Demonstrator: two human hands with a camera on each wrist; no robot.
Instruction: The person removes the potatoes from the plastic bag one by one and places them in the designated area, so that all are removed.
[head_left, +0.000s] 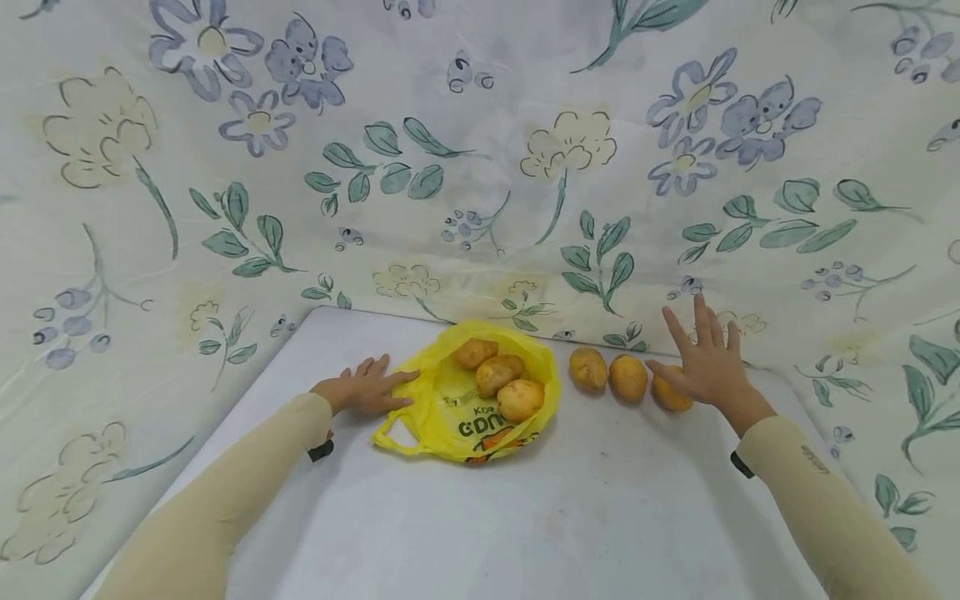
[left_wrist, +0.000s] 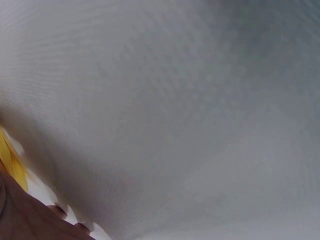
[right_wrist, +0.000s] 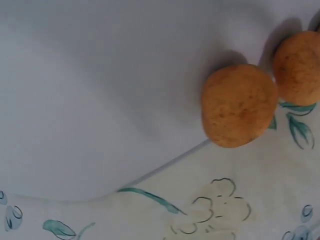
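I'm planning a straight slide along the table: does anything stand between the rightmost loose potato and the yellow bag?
Yes: the middle potato and the left potato lie in the row between the rightmost potato and the bag. Nothing visible blocks a way round on the near side.

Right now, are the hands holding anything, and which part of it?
Nothing looks held. The left hand has its fingers spread at the left side of the yellow bag, not curled round it; the right hand is spread by the rightmost potato.

The front tabletop [head_left: 570, 517] offers passage; bag [head_left: 442, 421] and potatoes [head_left: 628, 378] obstruct behind.
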